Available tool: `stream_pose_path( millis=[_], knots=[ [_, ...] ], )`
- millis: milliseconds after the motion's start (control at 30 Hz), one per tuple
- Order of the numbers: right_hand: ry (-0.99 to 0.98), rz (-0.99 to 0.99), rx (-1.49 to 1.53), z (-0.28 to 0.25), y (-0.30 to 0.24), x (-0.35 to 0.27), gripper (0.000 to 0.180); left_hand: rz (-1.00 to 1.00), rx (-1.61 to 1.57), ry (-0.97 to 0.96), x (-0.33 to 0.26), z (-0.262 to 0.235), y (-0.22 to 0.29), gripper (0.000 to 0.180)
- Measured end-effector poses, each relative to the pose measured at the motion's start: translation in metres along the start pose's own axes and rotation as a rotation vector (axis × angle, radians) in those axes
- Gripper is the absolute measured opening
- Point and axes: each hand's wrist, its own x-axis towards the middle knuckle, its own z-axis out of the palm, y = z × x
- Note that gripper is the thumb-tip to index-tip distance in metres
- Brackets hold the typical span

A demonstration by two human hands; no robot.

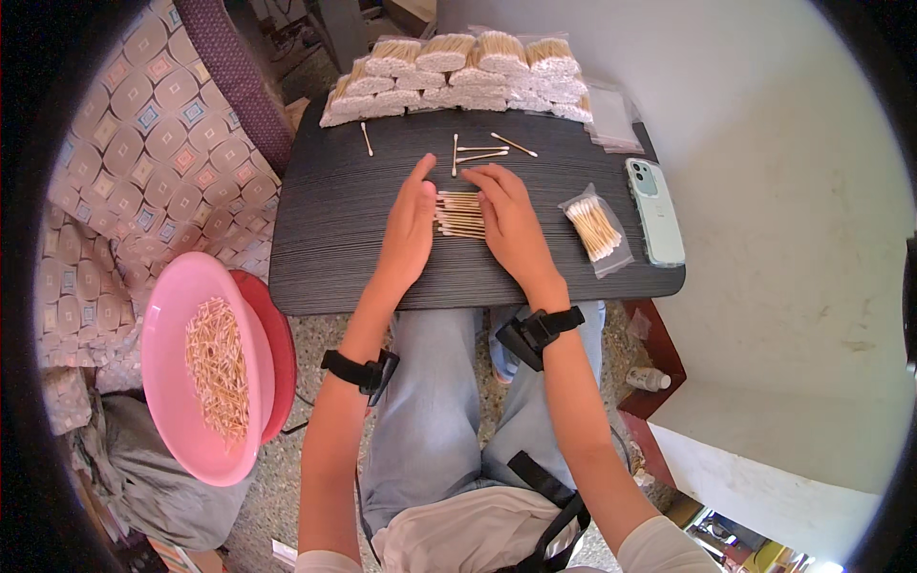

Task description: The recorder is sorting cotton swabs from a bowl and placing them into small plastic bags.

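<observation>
Home piecework spot: patterned sofa point(143, 162), terrazzo floor point(315, 353), bagged cotton swabs point(458, 76).

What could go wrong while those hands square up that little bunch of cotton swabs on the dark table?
The left hand and right hand press the swab bunch from both sides; uneven pressure might scatter it. The pink basin of swabs looks perched beside the knee and could tip. A sweep might nudge the phone near the edge.

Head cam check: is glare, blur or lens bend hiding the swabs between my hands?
Head view: even daylight, no glare on the dark table; the cotton swabs between the left hand and right hand look sharp. Fisheye bends the table edges, and a black rim cuts off the corners. The white wall is bright, not blown out.
</observation>
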Motion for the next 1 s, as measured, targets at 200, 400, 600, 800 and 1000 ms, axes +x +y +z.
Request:
stream_pose_path(
  millis=[200, 400, 600, 800, 1000],
  knots=[
    [0.001, 0.106, 0.113, 0.005, -0.005, 0.0, 0.027, -0.104, -0.228, -0.036, 0.006, 0.001, 0.002, 0.066],
    [0.037, 0.171, 0.287, 0.015, -0.006, 0.004, 0.027, -0.121, -0.326, -0.089, 0.005, 0.016, 0.003, 0.067],
    [0.047, 0.252, 0.298, 0.016, -0.005, 0.006, 0.027, -0.148, -0.474, -0.07, 0.006, 0.011, -0.004, 0.063],
    [0.011, 0.213, 0.285, -0.001, -0.01, -0.005, 0.029, 0.074, 0.163, -0.08, -0.008, 0.001, 0.008, 0.06],
    [-0.256, -0.001, -0.285, -0.014, -0.028, -0.038, 0.045, 0.264, 0.831, -0.311, -0.042, -0.011, 0.015, 0.055]
  ],
)
